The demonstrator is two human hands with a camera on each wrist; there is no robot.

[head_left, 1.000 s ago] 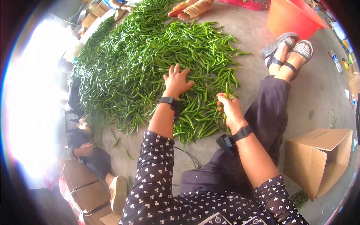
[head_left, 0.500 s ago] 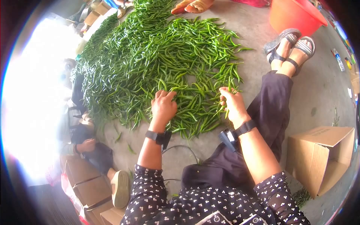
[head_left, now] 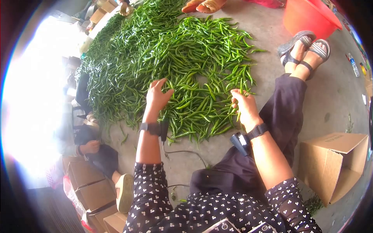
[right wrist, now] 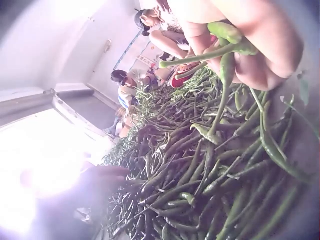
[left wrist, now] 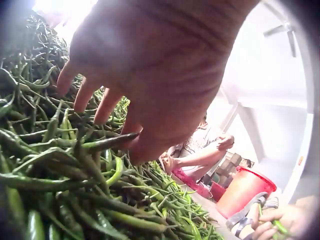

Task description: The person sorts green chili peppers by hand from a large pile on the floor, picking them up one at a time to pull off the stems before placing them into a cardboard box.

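Note:
A broad heap of green chilli peppers (head_left: 186, 50) covers the floor in front of me. Over its near-left part my left hand (head_left: 156, 97) reaches with fingers extended and thumb held apart. In the left wrist view, one dark chilli pepper (left wrist: 107, 142) overlaps the thumb, its tip right at the skin. At the heap's right edge, my right hand (head_left: 245, 108) has curled fingers round a few green chilli peppers (right wrist: 227, 70). Their stems and ends stick out of the grip in the right wrist view, above the heap.
An orange-red tub (head_left: 311, 17) stands beyond my sandalled feet. An open cardboard box (head_left: 320, 167) lies at my right. Another person's hand (head_left: 91, 147) is at the left, near flattened cardboard boxes (head_left: 93, 194). A cable (head_left: 190, 152) runs across the floor before my lap.
My left hand drew back toward me from the heap's middle, then moved left and a little forward over the peppers. My right hand stayed nearly in place, holding its peppers.

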